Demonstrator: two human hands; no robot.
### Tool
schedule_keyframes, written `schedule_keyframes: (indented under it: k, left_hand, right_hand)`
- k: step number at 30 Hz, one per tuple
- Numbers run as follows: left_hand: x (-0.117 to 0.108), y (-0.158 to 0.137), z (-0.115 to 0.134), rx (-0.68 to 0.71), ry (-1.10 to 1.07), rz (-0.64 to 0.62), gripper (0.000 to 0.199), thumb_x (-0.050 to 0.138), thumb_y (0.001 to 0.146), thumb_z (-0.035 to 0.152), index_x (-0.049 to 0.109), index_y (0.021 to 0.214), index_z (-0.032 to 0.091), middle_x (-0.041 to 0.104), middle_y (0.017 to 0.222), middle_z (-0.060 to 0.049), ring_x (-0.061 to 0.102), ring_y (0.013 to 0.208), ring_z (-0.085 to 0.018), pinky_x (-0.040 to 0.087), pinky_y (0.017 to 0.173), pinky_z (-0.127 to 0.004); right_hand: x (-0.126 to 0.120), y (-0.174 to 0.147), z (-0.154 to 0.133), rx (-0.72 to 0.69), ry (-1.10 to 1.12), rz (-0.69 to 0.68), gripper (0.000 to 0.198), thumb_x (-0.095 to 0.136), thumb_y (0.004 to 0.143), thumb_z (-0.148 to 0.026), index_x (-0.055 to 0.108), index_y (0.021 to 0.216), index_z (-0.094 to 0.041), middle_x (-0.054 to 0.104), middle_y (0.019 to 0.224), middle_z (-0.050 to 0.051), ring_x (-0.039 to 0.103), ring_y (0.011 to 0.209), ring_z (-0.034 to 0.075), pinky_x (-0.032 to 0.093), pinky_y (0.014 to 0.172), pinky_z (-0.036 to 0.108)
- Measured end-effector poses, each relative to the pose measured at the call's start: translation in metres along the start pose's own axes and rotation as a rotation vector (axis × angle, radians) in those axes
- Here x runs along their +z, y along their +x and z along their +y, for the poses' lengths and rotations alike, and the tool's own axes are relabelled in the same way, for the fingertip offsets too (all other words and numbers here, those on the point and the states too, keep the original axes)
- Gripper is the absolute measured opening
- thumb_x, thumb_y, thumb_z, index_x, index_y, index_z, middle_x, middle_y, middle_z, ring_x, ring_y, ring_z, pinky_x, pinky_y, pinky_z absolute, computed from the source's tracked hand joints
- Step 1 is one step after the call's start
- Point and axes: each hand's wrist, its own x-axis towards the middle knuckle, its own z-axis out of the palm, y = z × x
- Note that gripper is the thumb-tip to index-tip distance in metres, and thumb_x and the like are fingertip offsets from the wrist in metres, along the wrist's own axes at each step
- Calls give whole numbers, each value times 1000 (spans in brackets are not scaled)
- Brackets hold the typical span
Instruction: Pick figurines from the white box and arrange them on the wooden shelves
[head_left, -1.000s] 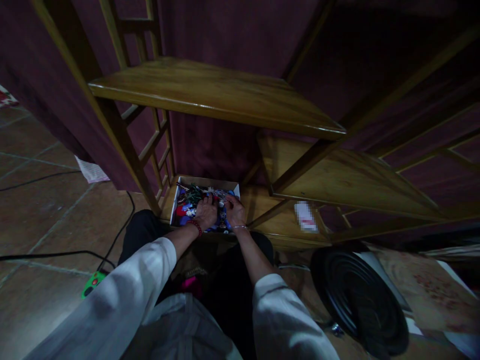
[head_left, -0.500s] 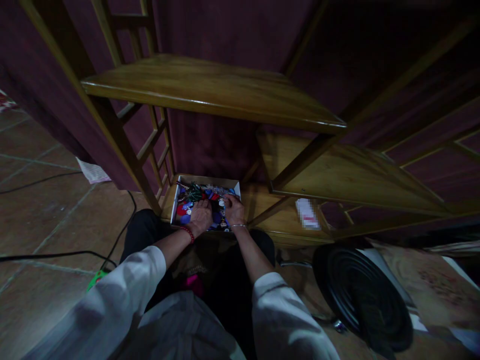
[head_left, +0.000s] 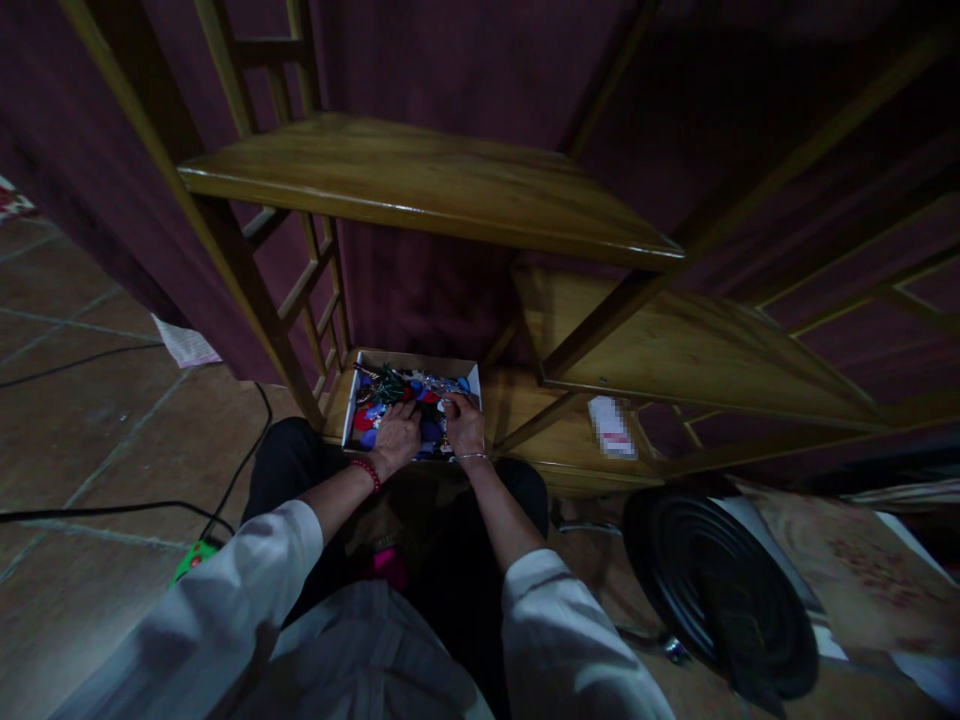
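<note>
A shallow white box (head_left: 349, 418) sits on the lowest wooden shelf, filled with a jumble of small red, blue, white and dark pieces. A dark green tinsel-like tuft (head_left: 390, 384) lies at its back left. My left hand (head_left: 399, 434), with a red bead bracelet at the wrist, rests palm down over the pieces, fingers stretched forward. On the box's right side my right hand (head_left: 465, 424), wearing a thin bangle, has its thumb and fingers curled together over the contents. Whatever lies between those fingertips is too small and dim to name.
A wooden shelf board (head_left: 435, 185) juts out above the box, and another (head_left: 690, 345) extends to the right. A blurred white packet (head_left: 613, 428) lies on the lower shelf. The round black ridged base (head_left: 720, 590) stands at right. Cables and a green power strip (head_left: 193, 562) lie on the floor.
My left hand has shifted slightly left in the box. My right hand has moved a little toward the left, its fingers still curled over the pieces. The view has turned slightly.
</note>
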Motion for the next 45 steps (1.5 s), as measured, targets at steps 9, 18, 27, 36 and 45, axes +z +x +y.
schedule_keyframes:
  k: [9,18,27,36,45]
  left_hand:
    - [-3,-10,-12,116,-64,53,38,37,79,10,54,113,11,55,118,-12,47,110,-20,32,100,-36]
    - [-13,-5,-7,53,7,-3,42,42,78,19,48,119,12,53,112,-12,47,104,-24,36,93,-39]
    - [-17,10,0,48,27,-111,32,48,75,22,55,106,19,56,108,-7,45,107,-26,33,94,-44]
    - [-7,7,-5,58,0,-22,32,49,72,15,57,103,19,54,106,-9,47,103,-25,36,91,-43]
    - [0,-12,-5,153,-75,143,33,42,78,13,56,107,15,55,114,-11,46,110,-24,40,92,-42]
  right_hand:
    - [-1,-5,-1,-38,-9,11,22,45,77,-11,65,85,-18,65,89,6,58,86,17,44,85,31]
    - [4,-2,6,-68,4,29,22,45,75,-10,65,83,-18,65,87,7,58,83,19,46,80,32]
    - [3,-1,9,-63,7,22,23,45,75,-12,64,83,-20,65,87,5,58,83,18,46,81,32]
    - [2,0,7,-45,35,47,23,45,75,-11,65,82,-19,64,87,6,58,84,18,45,84,32]
    - [0,-1,2,-66,30,40,21,46,76,-13,65,83,-20,65,84,5,57,83,18,45,82,32]
